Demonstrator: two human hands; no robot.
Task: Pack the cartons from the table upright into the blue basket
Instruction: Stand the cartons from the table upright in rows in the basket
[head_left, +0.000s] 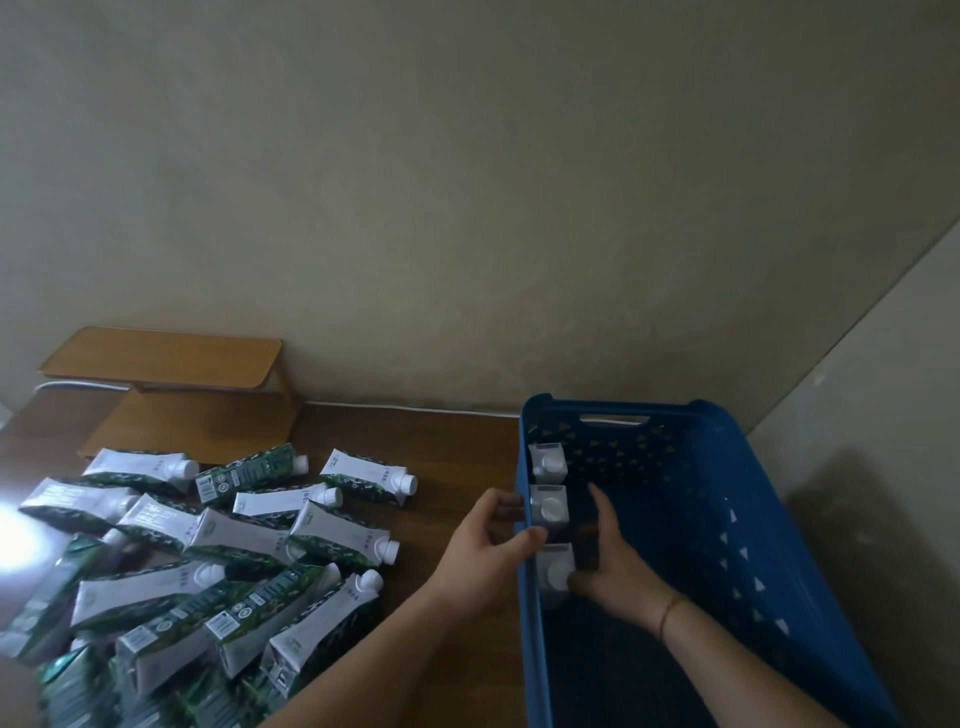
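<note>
Three upright cartons (548, 506) line blue basket (753, 499)'s left wall; rest open.

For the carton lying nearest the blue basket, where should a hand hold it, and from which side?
Hold that carton across its long white body, coming from above. It lies flat, apart from the pile, cap toward the blue basket, so both long sides seem free for fingers.

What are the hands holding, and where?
The right hand grips the nearest carton in the basket by its side near the top. The left hand holds the basket's left rim.
</note>
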